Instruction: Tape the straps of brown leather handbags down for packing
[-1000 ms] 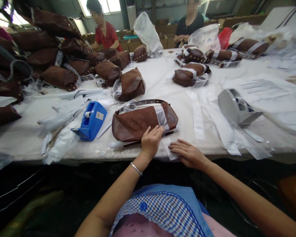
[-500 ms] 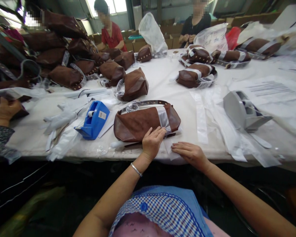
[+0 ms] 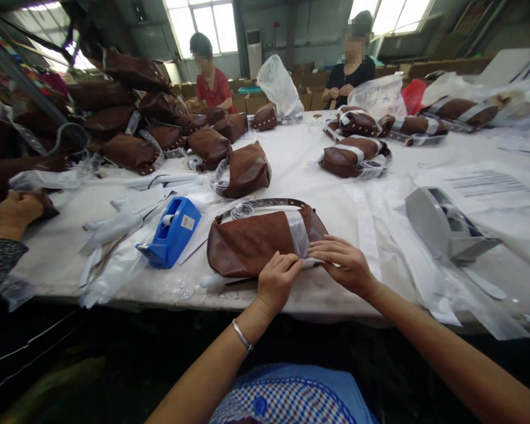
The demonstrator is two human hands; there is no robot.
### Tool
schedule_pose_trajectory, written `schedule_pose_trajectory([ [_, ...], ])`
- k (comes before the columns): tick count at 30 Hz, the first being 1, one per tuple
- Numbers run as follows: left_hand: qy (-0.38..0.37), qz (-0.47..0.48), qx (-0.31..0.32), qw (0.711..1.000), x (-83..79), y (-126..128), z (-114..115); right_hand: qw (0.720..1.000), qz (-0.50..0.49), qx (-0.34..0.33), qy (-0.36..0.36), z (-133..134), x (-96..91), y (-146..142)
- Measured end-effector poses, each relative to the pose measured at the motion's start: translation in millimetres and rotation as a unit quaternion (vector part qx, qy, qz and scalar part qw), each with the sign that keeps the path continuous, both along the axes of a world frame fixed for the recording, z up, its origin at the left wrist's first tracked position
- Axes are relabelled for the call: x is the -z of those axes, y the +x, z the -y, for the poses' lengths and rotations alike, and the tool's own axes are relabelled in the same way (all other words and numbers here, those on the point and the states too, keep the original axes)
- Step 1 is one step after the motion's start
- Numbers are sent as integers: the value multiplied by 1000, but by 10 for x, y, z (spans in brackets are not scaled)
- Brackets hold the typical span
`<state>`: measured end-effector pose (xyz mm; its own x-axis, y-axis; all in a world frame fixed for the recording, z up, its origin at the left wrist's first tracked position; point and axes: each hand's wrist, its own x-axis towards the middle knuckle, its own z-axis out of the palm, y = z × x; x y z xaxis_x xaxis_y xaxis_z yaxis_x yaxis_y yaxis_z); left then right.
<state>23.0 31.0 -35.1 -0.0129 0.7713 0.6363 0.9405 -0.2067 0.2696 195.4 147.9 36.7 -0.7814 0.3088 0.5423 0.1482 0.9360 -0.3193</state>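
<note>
Back: person in red top (image 3: 215, 88), bright window (image 3: 216, 26) behind | person in black top (image 3: 351, 75) | between these 2 people: tall white cabinet (image 3: 254, 54), cardboard boxes (image 3: 306, 100), upright cloudy plastic bag (image 3: 279, 88) | near black top: white bag with handwriting (image 3: 375, 94), red bag (image 3: 413, 96) just beside it

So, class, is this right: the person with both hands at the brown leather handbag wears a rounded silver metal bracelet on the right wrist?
Not quite: the rounded silver metal bracelet is on the left wrist, as the head view shows. Both hands are indeed at the brown leather handbag.
</note>
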Motion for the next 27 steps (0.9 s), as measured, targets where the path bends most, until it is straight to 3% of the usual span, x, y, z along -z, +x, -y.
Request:
schedule_pose_trajectory([
  [8, 23, -16, -10, 1000, 30, -28, -18, 996, -32, 77, -45, -261, 120, -325],
  [13, 15, -45, 8, 999, -29, -69, -27, 994, -29, 96, -32, -328, 213, -366],
  [18, 12, -93, 27, 995, -76, -112, -63, 994, 12, 105, -17, -333, 184, -367],
  [22, -20, -67, 18, 997, -115, -110, -101, 981, 33, 189, 11, -317, 201, -407],
  [27, -40, -27, -2, 999, -186, -89, -108, 967, -29, 254, -6, -309, 237, -322],
])
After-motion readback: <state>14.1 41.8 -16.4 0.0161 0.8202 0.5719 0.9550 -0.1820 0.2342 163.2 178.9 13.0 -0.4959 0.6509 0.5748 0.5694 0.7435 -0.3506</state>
